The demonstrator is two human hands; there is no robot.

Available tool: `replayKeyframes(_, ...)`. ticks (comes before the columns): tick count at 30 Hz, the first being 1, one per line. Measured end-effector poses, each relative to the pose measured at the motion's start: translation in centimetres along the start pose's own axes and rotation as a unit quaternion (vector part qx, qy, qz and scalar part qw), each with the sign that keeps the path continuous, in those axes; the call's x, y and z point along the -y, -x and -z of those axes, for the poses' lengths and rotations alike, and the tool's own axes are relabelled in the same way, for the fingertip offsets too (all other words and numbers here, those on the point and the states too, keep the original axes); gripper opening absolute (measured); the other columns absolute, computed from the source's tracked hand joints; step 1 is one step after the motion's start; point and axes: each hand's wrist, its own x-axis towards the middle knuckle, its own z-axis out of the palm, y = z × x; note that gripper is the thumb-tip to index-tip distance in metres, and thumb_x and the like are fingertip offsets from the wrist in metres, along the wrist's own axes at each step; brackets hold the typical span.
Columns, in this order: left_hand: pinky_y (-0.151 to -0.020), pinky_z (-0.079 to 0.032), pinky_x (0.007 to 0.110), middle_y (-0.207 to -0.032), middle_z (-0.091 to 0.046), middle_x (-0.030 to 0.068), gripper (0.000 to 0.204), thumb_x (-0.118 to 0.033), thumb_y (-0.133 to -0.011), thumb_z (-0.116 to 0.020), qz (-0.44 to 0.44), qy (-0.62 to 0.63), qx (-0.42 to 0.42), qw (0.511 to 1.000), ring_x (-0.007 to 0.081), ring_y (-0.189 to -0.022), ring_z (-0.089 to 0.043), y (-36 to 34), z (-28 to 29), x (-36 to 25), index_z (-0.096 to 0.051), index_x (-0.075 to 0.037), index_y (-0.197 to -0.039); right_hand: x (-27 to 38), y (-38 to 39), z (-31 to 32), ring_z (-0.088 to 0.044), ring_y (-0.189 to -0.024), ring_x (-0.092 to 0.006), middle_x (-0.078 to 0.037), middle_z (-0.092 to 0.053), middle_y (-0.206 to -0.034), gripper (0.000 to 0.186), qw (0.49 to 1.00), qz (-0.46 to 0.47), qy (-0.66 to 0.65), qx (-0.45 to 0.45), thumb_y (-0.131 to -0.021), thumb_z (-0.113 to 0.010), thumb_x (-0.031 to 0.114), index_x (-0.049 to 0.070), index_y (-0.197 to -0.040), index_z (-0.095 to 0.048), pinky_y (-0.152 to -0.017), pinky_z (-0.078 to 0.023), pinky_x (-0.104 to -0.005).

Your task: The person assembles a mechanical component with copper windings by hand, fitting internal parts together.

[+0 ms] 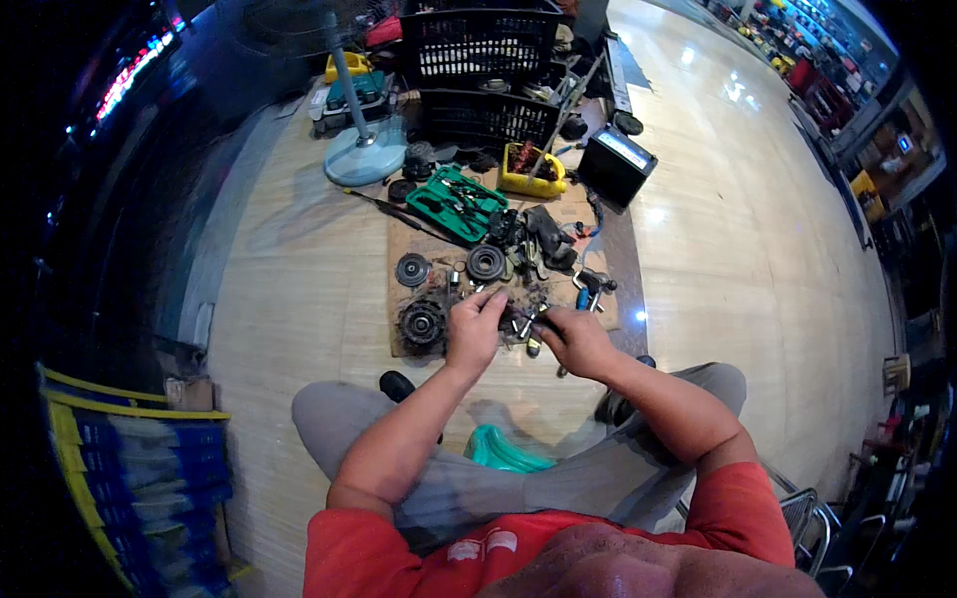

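Observation:
My left hand [477,329] is over the cardboard sheet [401,345], thumb and fingers pressed together. What lies between its fingertips, if anything, is too small to make out. Across from it, my right hand [580,341] is closed with its fingertips at a small shiny metal part [527,323]. A dark round ribbed machine part [422,323] lies left of my left hand, with a flat round disc [412,269] beyond it. A thick black ring [485,263] sits just past my fingers. Beside my right hand is a blue-handled tool [582,298].
Farther back are an open green tool case [458,203], a dark glove [548,239], a yellow container [531,177] and a black battery-like box [617,165]. Black crates [480,50] and a stand with a round base [365,154] stand behind. A green stool [501,450] shows below me.

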Motion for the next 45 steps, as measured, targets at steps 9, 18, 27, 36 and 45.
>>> replayKeyframes(9,-0.062,-0.047,0.03,-0.07,-0.065,0.0042,0.025,-0.021,-0.09,-0.06,-0.078,-0.06,0.028,0.995,0.0091,-0.065,-0.056,0.4,0.9,-0.5,-0.068,0.003,-0.087,1.6,0.3,-0.4,-0.057,-0.072,-0.0417,-0.022,-0.058,-0.074,0.013,0.999,-0.016,-0.011,-0.03,-0.085,-0.061,0.012,0.0,-0.082,-0.058,-0.062,-0.044,-0.0456)
replayKeyframes(18,-0.059,-0.045,0.027,-0.071,-0.066,0.0041,0.027,-0.022,-0.091,-0.06,-0.069,-0.015,0.033,0.997,0.0073,-0.064,-0.055,0.3,1.5,-1.8,-0.068,0.004,-0.086,2.7,0.4,-0.5,-0.058,-0.06,-0.0194,-0.011,-0.06,-0.066,0.018,0.997,0.002,-0.018,-0.081,-0.091,-0.059,0.016,-0.001,-0.087,-0.061,-0.056,-0.044,-0.032)
replayKeyframes(27,-0.07,-0.05,0.03,-0.083,-0.069,0.0084,0.028,-0.02,-0.088,-0.062,-0.165,-0.03,-0.035,0.985,0.0124,-0.074,-0.062,1.0,4.0,-5.9,-0.066,0.004,-0.102,3.1,-0.2,-1.6,-0.054,-0.06,-0.0105,-0.003,-0.059,-0.067,0.016,0.993,-0.029,-0.089,-0.075,-0.093,-0.057,0.015,0.0,-0.092,-0.063,-0.055,-0.042,-0.0269)
replayKeyframes(36,-0.074,-0.05,0.032,-0.088,-0.07,0.0106,0.025,-0.02,-0.086,-0.063,-0.167,-0.144,0.016,0.975,0.0148,-0.08,-0.064,1.7,8.4,-9.9,-0.068,0.0,-0.101,1.4,-0.3,-2.9,-0.052,-0.058,-0.0126,-0.005,-0.059,-0.066,0.02,0.975,-0.106,-0.177,-0.076,-0.091,-0.059,0.017,-0.003,-0.089,-0.062,-0.055,-0.043,-0.0295)
replayKeyframes(45,-0.071,-0.05,0.026,-0.097,-0.069,0.0045,0.027,-0.019,-0.092,-0.06,-0.119,-0.156,0.03,0.98,0.0115,-0.083,-0.062,1.2,14.0,-14.4,-0.065,-0.001,-0.112,-2.4,-3.2,-2.8,-0.058,-0.065,-0.0185,-0.013,-0.065,-0.073,0.031,0.96,-0.186,-0.177,-0.111,-0.089,-0.06,0.026,-0.005,-0.087,-0.063,-0.062,-0.046,-0.0349)
